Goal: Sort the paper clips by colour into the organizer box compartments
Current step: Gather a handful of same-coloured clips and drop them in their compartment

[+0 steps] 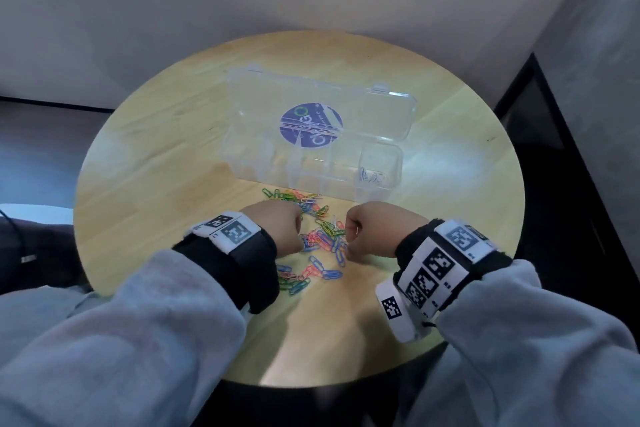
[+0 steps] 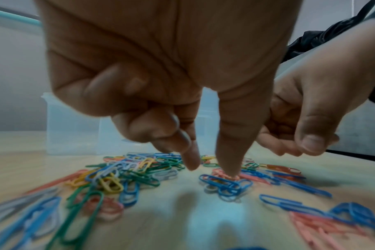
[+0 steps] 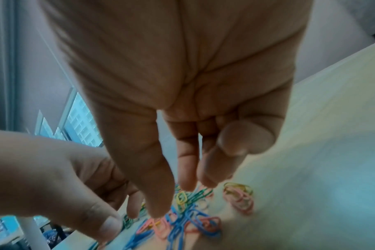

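A loose pile of coloured paper clips point(image 1: 323, 236) lies on the table in front of the clear organizer box point(image 1: 277, 170), whose lid point(image 1: 263, 94) is folded back. A few pale clips point(image 1: 372, 175) sit in its rightmost compartment. My left hand point(image 2: 210, 170) hovers over the pile point(image 2: 128, 174); its thumb tip presses on a pink clip point(image 2: 218, 172), the index finger points down beside it, and the other fingers are curled. My right hand point(image 3: 174, 199) reaches into the pile point(image 3: 188, 219) with thumb and fingers pointing down, nothing pinched between them. In the head view both hands point(image 1: 298, 225) point(image 1: 349, 236) flank the pile.
The round wooden table point(image 1: 156, 156) stands against a pale wall. A dark cabinet point(image 1: 554, 135) is at the right. The box's other compartments look empty. Clips spread toward the near edge between my wrists.
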